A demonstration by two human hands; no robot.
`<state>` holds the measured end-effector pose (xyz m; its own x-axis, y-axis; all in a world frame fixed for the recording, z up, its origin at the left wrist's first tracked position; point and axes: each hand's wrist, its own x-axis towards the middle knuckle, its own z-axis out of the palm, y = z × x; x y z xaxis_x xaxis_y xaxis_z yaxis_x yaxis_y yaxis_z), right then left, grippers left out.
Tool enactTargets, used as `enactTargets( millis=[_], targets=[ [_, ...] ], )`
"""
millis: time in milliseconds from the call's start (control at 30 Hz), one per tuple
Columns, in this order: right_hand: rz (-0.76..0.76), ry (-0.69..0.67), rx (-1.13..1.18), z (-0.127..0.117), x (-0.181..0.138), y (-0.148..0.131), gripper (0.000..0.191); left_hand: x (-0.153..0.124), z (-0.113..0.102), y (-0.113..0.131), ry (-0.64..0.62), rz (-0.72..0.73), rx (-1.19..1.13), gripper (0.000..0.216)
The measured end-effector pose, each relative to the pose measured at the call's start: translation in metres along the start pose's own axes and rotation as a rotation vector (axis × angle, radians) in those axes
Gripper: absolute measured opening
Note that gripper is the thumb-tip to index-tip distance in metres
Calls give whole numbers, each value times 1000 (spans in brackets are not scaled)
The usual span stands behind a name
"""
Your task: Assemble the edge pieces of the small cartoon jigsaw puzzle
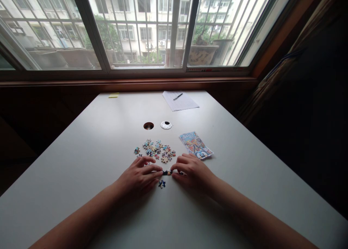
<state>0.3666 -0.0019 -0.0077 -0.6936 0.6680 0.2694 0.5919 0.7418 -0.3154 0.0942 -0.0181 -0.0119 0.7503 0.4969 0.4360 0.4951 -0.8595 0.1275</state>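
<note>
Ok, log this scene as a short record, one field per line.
surface: white table
hands: left hand and right hand, fingertips at opposite sides of small puzzle pieces
joined: too small to tell
near side: dark puzzle bit, apart from those pieces
beyond hands: loose pile
right of pile: colorful picture sheet
far end: paper with pen on it; yellow note to the left
</note>
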Motion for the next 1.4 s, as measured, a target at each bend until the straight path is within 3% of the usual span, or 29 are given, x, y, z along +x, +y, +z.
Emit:
enactTargets(
  millis=[333,733,1067,1400],
  targets=[
    [-36,7,-11,-7,-2,-2,10,-2,1,-1,-30,2,-8,30],
    [-114,-37,-55,-14,-5,1,16,-7,-6,-4,110,-144,-27,26],
    [-156,-47,-37,-15,-4,-3,24,-6,-4,-5,-10,0,-10,43],
    [-151,-56,-51,-17,-3,-5,20,-5,-2,-9,-22,33,-23,41]
  ],
)
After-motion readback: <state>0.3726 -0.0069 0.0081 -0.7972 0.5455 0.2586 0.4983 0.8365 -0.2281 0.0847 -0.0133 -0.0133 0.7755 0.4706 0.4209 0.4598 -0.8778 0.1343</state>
